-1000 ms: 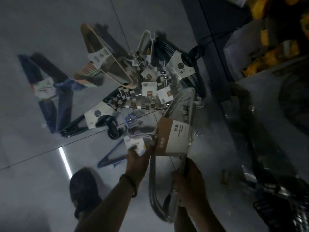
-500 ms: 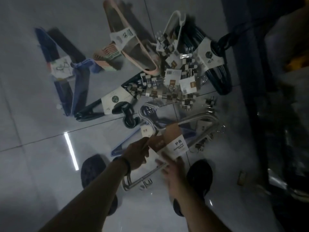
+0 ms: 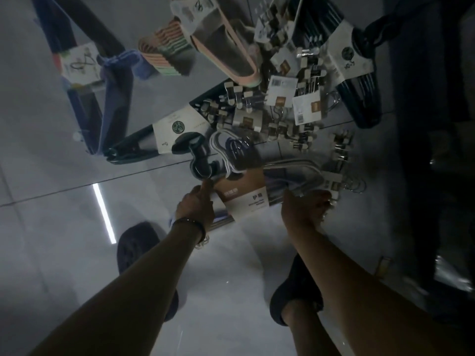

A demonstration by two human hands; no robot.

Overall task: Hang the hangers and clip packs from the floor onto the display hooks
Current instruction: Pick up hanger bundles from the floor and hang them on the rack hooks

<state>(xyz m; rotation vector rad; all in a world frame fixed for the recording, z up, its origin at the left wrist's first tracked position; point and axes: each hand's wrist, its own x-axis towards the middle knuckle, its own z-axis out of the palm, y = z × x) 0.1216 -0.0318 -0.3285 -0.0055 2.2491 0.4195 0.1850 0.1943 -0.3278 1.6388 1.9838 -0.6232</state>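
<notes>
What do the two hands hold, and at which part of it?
Both hold the grey hanger pack. The left hand pinches it at the left edge of its brown card; the right hand grips its right shoulder end.

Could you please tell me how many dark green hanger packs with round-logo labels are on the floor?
2. One dark green hanger pack lies left of the clip pile; the other pack lies at its upper right. Others may be hidden beneath.
</notes>
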